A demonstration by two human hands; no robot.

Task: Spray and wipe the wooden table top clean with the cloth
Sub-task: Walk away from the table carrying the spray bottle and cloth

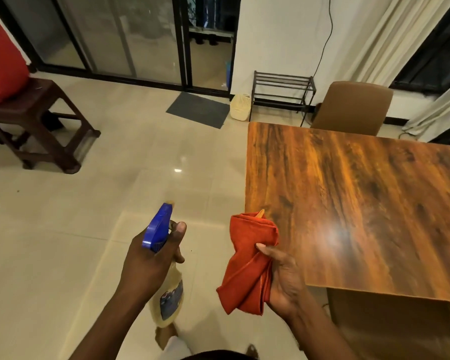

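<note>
The wooden table top (361,203) fills the right half of the view, glossy, with a lamp's glare near its front. My left hand (148,268) grips a spray bottle (166,294) with a blue trigger head; it hangs over the floor, left of the table's corner. My right hand (283,279) holds a bunched orange-red cloth (247,263) just off the table's left edge, near the front corner. Neither the bottle nor the cloth touches the table top.
A brown chair (353,107) stands at the table's far side and another (390,331) under its near edge. On the tiled floor stand a dark stool (37,120) at left, a grey mat (198,109), a cream basket (240,106) and a dark rack (282,94).
</note>
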